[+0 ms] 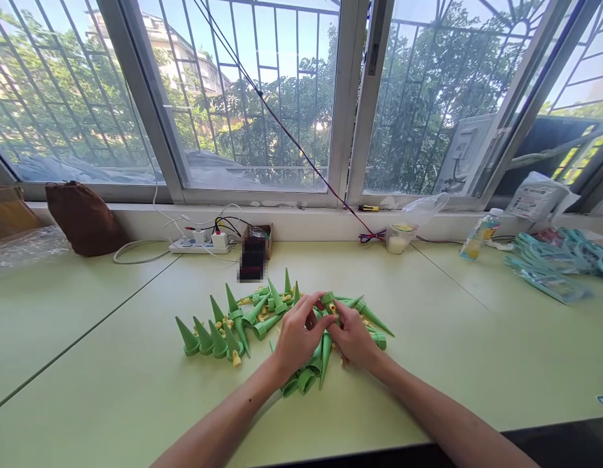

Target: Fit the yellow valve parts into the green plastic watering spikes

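Note:
Over the pile, my left hand and my right hand meet with their fingers closed around one green plant watering spike. Its ribbed cap end points up, and a small yellow valve shows on it between my fingertips; my fingers hide much of the rest. Loose watering spikes lie below and around both hands. To the left, several upright green spikes form a row on their wide ends. A loose yellow valve lies beside them, and more valves are scattered among the spikes.
Behind the pile are a small box, a dark blurred-out item and a power strip. A brown bag stands at left. A plastic cup, a bottle and teal packets sit toward the right.

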The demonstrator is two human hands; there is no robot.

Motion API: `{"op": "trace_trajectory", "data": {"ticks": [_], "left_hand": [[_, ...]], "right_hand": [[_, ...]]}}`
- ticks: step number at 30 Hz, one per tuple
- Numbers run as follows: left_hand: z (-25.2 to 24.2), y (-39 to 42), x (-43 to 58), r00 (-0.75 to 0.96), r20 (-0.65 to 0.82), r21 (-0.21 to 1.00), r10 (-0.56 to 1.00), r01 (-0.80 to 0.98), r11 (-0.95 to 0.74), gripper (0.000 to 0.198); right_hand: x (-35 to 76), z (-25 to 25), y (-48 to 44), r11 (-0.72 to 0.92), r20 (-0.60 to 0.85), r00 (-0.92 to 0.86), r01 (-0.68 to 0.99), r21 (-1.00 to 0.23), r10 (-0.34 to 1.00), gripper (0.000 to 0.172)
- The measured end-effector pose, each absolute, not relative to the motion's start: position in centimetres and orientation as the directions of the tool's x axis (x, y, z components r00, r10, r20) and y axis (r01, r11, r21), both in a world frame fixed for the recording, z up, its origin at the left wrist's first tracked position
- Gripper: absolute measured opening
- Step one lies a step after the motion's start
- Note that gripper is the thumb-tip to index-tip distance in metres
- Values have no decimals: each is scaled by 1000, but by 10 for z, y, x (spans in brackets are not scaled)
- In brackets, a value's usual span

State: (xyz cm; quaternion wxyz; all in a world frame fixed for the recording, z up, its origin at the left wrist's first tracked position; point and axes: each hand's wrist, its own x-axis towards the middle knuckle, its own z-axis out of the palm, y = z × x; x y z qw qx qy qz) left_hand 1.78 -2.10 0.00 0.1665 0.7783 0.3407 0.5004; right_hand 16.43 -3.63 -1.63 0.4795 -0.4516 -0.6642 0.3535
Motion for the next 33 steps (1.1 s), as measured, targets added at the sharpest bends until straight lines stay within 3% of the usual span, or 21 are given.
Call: {"op": "trace_trajectory", "data": {"ticks": [11,25,29,33], "left_hand": [[2,-17,16,336,602,652,724,317,-689,45],[7,-20,17,320,519,718,793,340,-607,39],[8,-18,17,295,480,788,826,269,-554,38],[8,-11,15,173,465,872,868,83,-483,40]], "right_hand": [[163,-10,-35,396,379,-116,296,-869,918,22],[166,-12,-33,464,440,-158,403,-789,884,18],[168,-13,-33,488,435,-220,406,-773,873,33],[169,-11,-33,484,436,-211,395,-781,875,48]]}}
